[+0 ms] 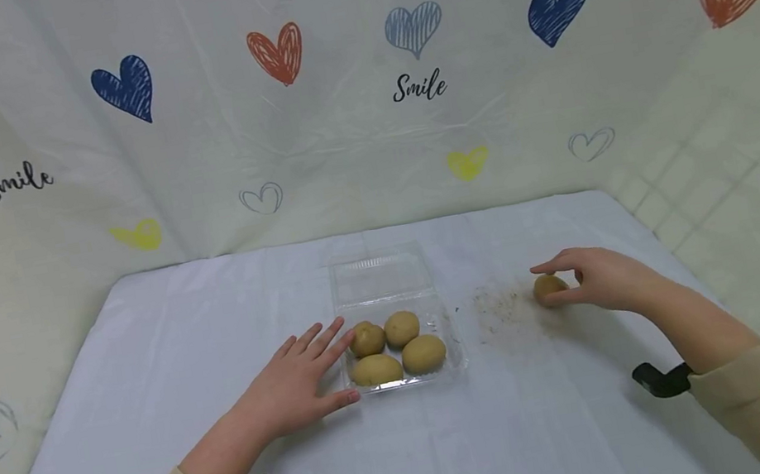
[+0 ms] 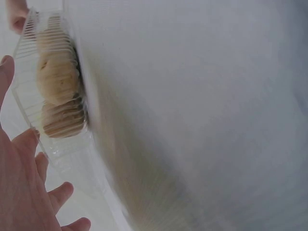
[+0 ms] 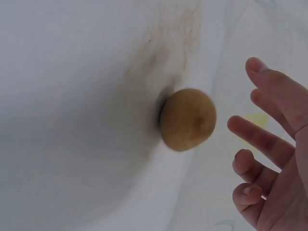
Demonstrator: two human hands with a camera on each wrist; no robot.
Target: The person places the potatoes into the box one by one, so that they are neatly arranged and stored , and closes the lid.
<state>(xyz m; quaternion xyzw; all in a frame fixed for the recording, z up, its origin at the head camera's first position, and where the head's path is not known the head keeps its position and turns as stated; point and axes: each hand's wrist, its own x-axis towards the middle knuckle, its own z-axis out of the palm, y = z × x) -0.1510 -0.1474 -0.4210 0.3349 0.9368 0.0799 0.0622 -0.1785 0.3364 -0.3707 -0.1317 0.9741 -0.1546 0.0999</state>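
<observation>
A clear plastic clamshell box [image 1: 380, 275] lies with its lid laid back, several potatoes [image 1: 424, 354] in its base. At the box's left side is my left hand [image 1: 292, 386], fingers spread; in the left wrist view a fingertip [image 2: 32, 136] meets the box's rim. One loose potato [image 1: 550, 289] rests on the cloth to the right. Around it, my right hand [image 1: 606, 279] reaches with thumb and forefinger apart. The right wrist view shows a gap between this potato [image 3: 187, 119] and the fingers [image 3: 262, 137], with nothing held.
White cloth [image 1: 165, 348] covers the table. Brown dirt crumbs [image 1: 501, 309] are scattered between the box and the loose potato. Behind the table hangs a pale curtain [image 1: 346, 125] printed with hearts. A black wrist mount [image 1: 662, 379] sticks out below the right sleeve.
</observation>
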